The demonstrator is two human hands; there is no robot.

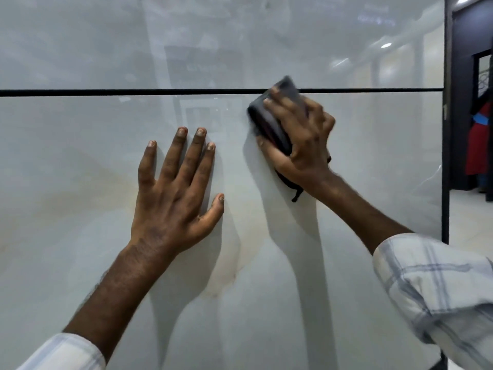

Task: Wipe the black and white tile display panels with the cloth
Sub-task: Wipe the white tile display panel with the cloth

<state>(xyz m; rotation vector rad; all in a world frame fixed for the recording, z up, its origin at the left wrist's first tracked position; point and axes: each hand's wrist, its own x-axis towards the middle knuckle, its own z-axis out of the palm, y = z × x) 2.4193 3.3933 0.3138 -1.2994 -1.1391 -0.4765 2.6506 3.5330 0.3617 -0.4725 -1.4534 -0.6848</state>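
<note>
Right hand grips folded dark cloth against glossy white tile panel, 1 o'clock of left hand, fingers spread flat.

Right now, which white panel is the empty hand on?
The lower panel, below the black divider: the left hand lies flat on it, fingers spread. Only the top edge of the cloth reaches the upper panel.
</note>
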